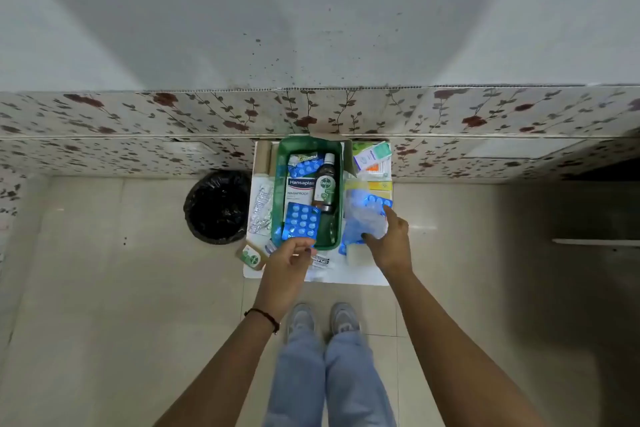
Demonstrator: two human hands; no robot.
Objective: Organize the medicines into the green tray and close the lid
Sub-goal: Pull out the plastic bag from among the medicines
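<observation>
Left hand [289,258]: I am pinching the near edge of a blue blister strip [300,220] between thumb and fingertips, holding it over the near end of the green tray.
Right hand [389,241]: I am gripping a blurred clear-and-blue bundle [366,218], seemingly blister packs, just right of the tray; my fingers are curling around it, thumb on the near side.
Green tray [279,191]: it is sitting open on a white sheet [360,274] on the floor, against the floral-papered wall base.
Inside the tray: a Hansaplast box [300,190] is lying beside a Dettol bottle [325,186], with another blue strip [304,167] at the far end.
Left of the tray: silver foil strips [260,208] are lying on the sheet, near a black-lined bin [218,206].
Right of the tray: small boxes [372,156] are waiting at the far corner.
Lid: I cannot tell which item it is.
</observation>
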